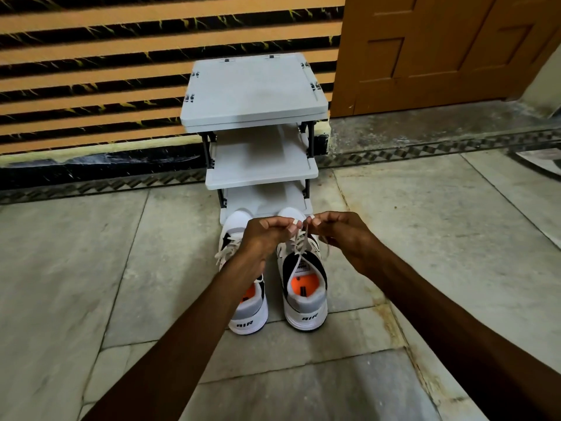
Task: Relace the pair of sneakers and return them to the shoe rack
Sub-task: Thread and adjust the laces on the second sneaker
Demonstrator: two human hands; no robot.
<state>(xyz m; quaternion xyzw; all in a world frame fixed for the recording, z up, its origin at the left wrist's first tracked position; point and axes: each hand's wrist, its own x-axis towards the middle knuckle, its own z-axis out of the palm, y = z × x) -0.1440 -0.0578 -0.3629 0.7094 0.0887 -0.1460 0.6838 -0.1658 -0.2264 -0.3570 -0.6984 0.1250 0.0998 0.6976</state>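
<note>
Two white and black sneakers with orange insoles stand side by side on the floor, heels toward me. My left arm crosses over the left sneaker (247, 311). Above the right sneaker (303, 296), my left hand (267, 233) and my right hand (343, 235) each pinch one end of its white lace (299, 244), pulled up taut over the tongue. The left sneaker's laces hang loose at its side. A white shoe rack (261, 174) with three shelves stands just beyond the toes, against the wall.
The floor is grey stone tile with a patterned border strip. A striped orange and black wall runs behind the rack. A brown wooden door (440, 50) stands to the right of the rack.
</note>
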